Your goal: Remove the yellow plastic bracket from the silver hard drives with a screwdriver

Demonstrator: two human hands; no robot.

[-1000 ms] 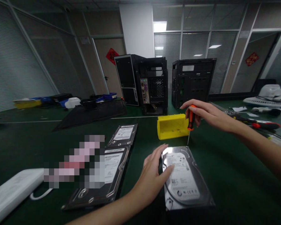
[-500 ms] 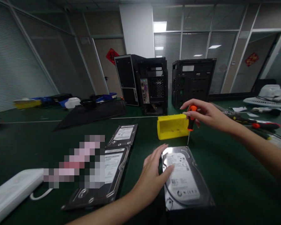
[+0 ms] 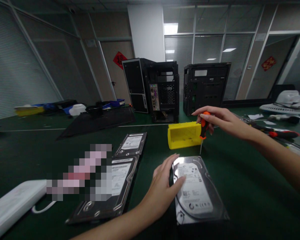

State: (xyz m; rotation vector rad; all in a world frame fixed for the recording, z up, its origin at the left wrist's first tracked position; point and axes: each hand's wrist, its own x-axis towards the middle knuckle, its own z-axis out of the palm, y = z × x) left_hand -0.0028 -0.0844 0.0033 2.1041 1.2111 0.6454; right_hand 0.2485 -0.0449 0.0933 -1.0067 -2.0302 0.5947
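Observation:
A silver hard drive (image 3: 196, 190) lies label-up on the green table in front of me. My left hand (image 3: 162, 188) grips its left edge, thumb on top, fingers along the side. My right hand (image 3: 218, 120) pinches the orange-and-black handle of a small screwdriver (image 3: 202, 130), held upright with its tip on the drive's far right corner. Just behind the drive stands a yellow plastic bin (image 3: 183, 135).
Two more hard drives (image 3: 116, 180) (image 3: 132, 143) lie to the left, beside a white device (image 3: 13, 203). Two open black computer cases (image 3: 155, 88) (image 3: 205, 86) stand at the back. A black panel (image 3: 100, 120) lies far left; more screwdrivers (image 3: 277, 132) lie at right.
My right fingers have shifted slightly on the screwdriver handle, as if turning it. The left hand and the drive have stayed put.

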